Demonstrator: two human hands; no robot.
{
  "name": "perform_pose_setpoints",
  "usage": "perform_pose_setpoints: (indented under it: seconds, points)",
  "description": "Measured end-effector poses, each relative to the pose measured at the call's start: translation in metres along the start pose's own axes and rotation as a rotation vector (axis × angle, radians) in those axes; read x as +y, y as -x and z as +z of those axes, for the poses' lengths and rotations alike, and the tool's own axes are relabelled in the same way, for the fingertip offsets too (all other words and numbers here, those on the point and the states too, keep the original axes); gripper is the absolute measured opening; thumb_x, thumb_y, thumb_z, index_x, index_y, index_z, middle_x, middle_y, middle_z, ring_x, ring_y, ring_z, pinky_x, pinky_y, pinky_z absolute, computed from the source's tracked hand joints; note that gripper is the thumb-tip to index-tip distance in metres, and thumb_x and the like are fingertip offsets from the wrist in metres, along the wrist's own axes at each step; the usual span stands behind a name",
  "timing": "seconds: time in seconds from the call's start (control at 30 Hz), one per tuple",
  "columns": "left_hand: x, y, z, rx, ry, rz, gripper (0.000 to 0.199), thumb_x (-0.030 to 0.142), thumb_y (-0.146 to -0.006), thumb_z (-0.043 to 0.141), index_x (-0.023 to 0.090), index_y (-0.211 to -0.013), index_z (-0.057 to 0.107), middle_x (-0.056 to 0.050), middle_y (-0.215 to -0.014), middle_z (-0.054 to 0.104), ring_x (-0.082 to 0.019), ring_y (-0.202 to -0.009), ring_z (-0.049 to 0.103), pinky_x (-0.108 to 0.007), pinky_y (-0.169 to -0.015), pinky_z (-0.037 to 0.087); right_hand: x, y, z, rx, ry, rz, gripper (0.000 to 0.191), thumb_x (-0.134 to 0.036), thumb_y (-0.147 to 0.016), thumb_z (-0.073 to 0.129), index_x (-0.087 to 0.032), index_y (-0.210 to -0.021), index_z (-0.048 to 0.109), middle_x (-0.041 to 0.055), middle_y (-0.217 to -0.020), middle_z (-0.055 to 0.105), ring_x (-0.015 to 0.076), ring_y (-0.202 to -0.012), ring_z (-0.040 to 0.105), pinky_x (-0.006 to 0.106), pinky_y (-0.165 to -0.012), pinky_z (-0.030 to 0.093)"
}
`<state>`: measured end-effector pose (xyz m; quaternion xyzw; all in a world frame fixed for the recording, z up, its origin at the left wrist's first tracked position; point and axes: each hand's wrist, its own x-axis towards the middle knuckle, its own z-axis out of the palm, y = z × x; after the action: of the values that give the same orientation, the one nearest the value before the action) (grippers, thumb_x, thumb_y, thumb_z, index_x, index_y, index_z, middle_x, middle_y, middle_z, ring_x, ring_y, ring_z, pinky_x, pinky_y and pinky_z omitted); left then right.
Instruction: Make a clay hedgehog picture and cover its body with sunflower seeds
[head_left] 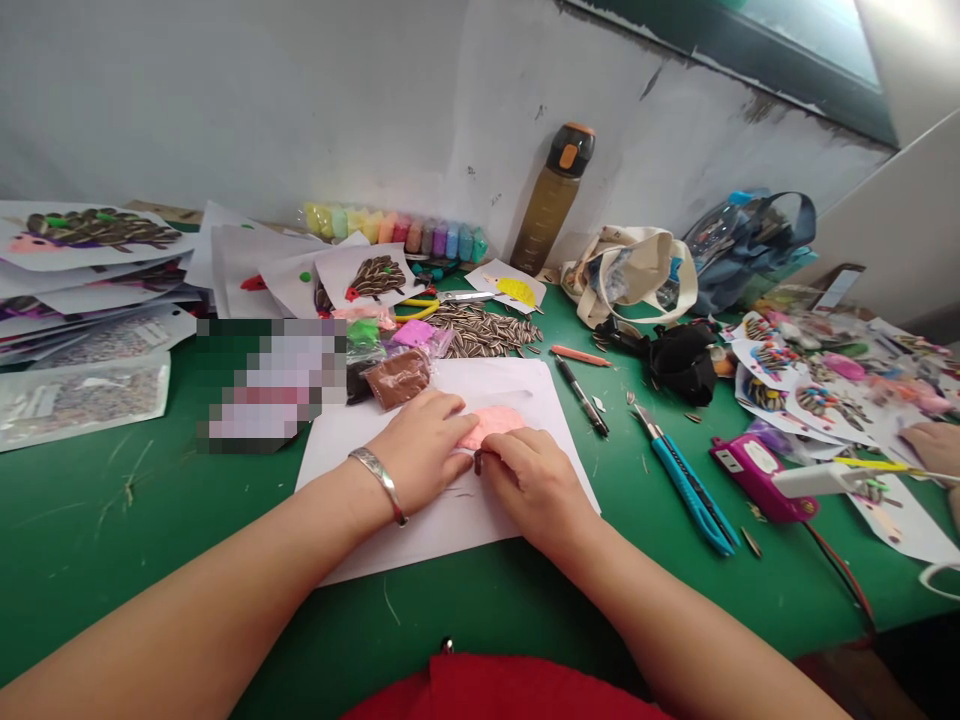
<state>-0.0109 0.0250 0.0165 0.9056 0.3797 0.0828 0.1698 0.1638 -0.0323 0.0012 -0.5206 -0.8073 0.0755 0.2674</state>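
A flat patch of pink modelling clay (491, 426) is pressed onto a white sheet of paper (420, 540) in front of me. My left hand (424, 447), with a silver bangle at the wrist, lies on the paper, fingers stretched along the patch's left side. At the lower edge of the clay my right hand (536, 480) pinches a small dark brown piece (478, 462) between thumb and fingers; what it is made of is hard to make out. Just beyond the left hand sits a bag of brown clay (399, 378).
Behind the paper are a heap of sunflower seeds (484, 332), scissors (461, 296) and a bottle (551, 200). To the right lie a pen (581, 398), a blue cutter (690, 480) and a magenta power box (763, 478). Another person's hand (934, 447) shows at far right.
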Motion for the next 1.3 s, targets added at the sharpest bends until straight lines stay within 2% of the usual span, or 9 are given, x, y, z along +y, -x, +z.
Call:
perform_pose_setpoints:
  seconds: [0.2,0.5,1.3]
  points:
    - [0.000,-0.001,0.000,0.012,-0.012,0.006,0.027,0.024,-0.086,0.053,0.017,-0.110,0.063,-0.011,-0.107,0.056,-0.027,-0.101,0.049,-0.042,-0.093,0.040,-0.002,0.005,-0.001,-0.028,-0.033,-0.034,0.022,-0.014,-0.092,0.044,-0.018,-0.086,0.065,0.0057,-0.078,0.065,0.0183,-0.077,0.057,0.029,-0.071,0.042]
    - [-0.002,0.000,0.003,0.029,-0.012,0.014,0.030,0.023,-0.086,0.053,0.016,-0.114,0.061,-0.012,-0.111,0.056,-0.027,-0.104,0.049,-0.044,-0.097,0.039,-0.004,0.009,-0.003,-0.057,-0.098,0.011,0.020,-0.012,-0.089,0.046,-0.019,-0.084,0.064,0.0042,-0.078,0.064,0.0175,-0.077,0.056,0.029,-0.071,0.041]
    - [0.001,-0.001,-0.001,-0.005,-0.024,-0.005,0.031,0.023,-0.087,0.053,0.016,-0.116,0.062,-0.012,-0.111,0.056,-0.027,-0.104,0.049,-0.042,-0.096,0.040,-0.004,0.008,-0.002,-0.039,-0.090,0.022,0.019,-0.013,-0.088,0.047,-0.019,-0.083,0.063,0.0044,-0.078,0.064,0.0177,-0.076,0.056,0.029,-0.070,0.040]
